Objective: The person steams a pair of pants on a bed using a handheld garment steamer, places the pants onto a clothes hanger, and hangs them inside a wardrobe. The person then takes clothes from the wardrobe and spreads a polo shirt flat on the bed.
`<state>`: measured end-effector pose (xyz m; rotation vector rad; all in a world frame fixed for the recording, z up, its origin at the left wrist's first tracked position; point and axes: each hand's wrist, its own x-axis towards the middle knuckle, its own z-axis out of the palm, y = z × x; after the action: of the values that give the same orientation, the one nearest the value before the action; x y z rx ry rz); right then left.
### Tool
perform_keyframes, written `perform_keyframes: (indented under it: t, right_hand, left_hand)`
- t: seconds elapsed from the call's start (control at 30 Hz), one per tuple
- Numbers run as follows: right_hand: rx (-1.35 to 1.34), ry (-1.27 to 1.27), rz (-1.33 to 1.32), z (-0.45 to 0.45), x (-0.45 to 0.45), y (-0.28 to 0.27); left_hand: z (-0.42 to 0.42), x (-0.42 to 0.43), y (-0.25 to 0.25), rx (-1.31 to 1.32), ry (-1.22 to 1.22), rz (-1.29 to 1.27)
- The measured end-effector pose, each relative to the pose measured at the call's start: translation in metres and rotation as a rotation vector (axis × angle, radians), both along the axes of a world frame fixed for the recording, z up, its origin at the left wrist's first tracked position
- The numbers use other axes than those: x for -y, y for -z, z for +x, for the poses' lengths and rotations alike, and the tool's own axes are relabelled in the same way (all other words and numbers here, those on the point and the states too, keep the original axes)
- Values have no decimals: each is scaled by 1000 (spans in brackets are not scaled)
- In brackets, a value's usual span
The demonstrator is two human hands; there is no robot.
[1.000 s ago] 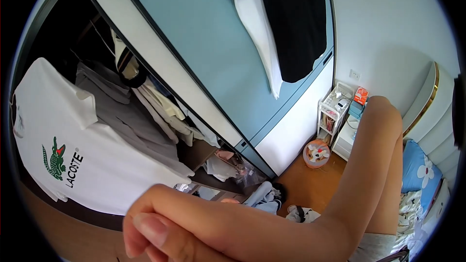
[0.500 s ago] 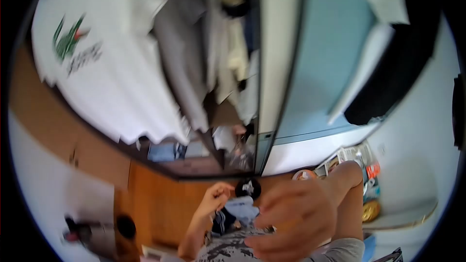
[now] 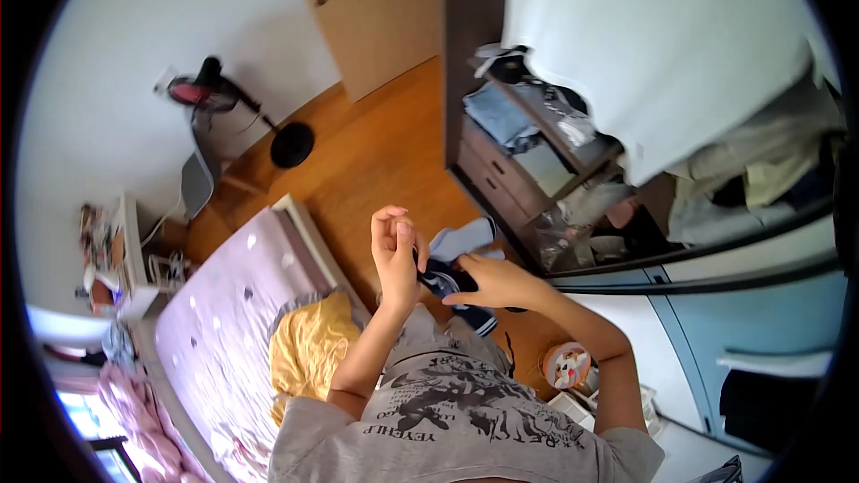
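My left hand [image 3: 394, 255] is raised in the middle of the head view, its fingers curled in toward the thumb; whatever they may hold is hidden. Just to its right, my right hand [image 3: 497, 284] reaches in over a dark navy garment with white stripes [image 3: 479, 320], thumb and fingers spread apart. Beyond the fingers sticks out a light blue folded cloth [image 3: 463, 239]. Whether these clothes hang from a hand or rest on something below cannot be made out.
An open wardrobe [image 3: 488, 174] with hanging clothes and folded jeans [image 3: 501, 116] stands at the right. To the left are a bed [image 3: 242, 295] with a yellow cloth [image 3: 313, 340], and a fan [image 3: 210, 89]. A round orange-and-white item [image 3: 566, 365] sits near my right arm.
My view has swung left and down from the wardrobe toward the bed and door. The right hand, earlier spread close to the camera, is now lower, beside the left hand at the clothes.
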<state>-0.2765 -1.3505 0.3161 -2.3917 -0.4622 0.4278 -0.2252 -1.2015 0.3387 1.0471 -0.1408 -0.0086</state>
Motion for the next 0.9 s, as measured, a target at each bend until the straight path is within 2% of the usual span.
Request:
perform_keyframes:
  t: [0.07, 0.1, 0.2, 0.23, 0.27, 0.3, 0.33, 0.4, 0.43, 0.53, 0.57, 0.6, 0.63, 0.67, 0.7, 0.73, 0.77, 0.8, 0.83, 0.87, 0.9]
  right_hand:
    - [130, 9, -81, 16, -34, 44]
    - [30, 95, -128, 32, -46, 56]
    - [66, 342, 129, 69, -59, 62]
    - [61, 410, 159, 84, -65, 51]
    - [205, 393, 291, 97, -68, 52]
    - [200, 421, 416, 108, -79, 41]
    - [175, 436, 406, 120, -89, 30]
    - [105, 436, 350, 138, -117, 17]
    - [96, 426, 347, 144, -131, 8]
    - [5, 298, 181, 161, -167, -4]
    - [-27, 200, 178, 167, -169, 1]
    - [-61, 103, 174, 173, -171, 3]
    - [-202, -18, 147, 180, -174, -8]
    - [-208, -30, 140, 185, -179, -20]
    - [-258, -223, 193, 190, -183, -33]
    - [-304, -416, 246, 195, -186, -49]
    - [-577, -343, 409, 199, -189, -73]
    - [-372, -411, 759, 207, -197, -84]
    - [-268, -333, 998, 218, -211, -98]
    - [-491, -262, 1477, 224, -230, -102]
    - [-477, -141, 1535, 247, -235, -105]
  left_hand:
    - [12, -35, 1, 23, -75, 17]
    - [18, -52, 1, 63, -147, 80]
    - [38, -113, 18, 99, -251, 157]
    - [47, -132, 27, 217, -212, 401]
    - [54, -150, 32, 329, -164, 644]
    - [55, -167, 21, 259, 8, 809]
    - [57, -178, 13, 305, 105, 937]
    - [63, -196, 27, 474, 173, 1133]
    - [69, -209, 35, 421, 303, 1276]
    - [95, -250, 58, 434, 175, 1382]
    - [97, -262, 44, 375, 143, 1447]
    - [103, -278, 32, 313, 237, 1475]
    - [106, -292, 16, 234, 377, 1424]
    - [111, -305, 1, 159, 513, 1364]
    - [119, -317, -13, 151, 504, 1357]
    - [127, -329, -25, 165, 760, 1173]
    - [134, -340, -31, 179, 1001, 975]
    - [138, -354, -25, 274, 764, 669]
    - [147, -362, -16, 300, 586, 462]
    - [160, -362, -2, 235, 390, 345]
    - [169, -357, 12, 169, 240, 371]
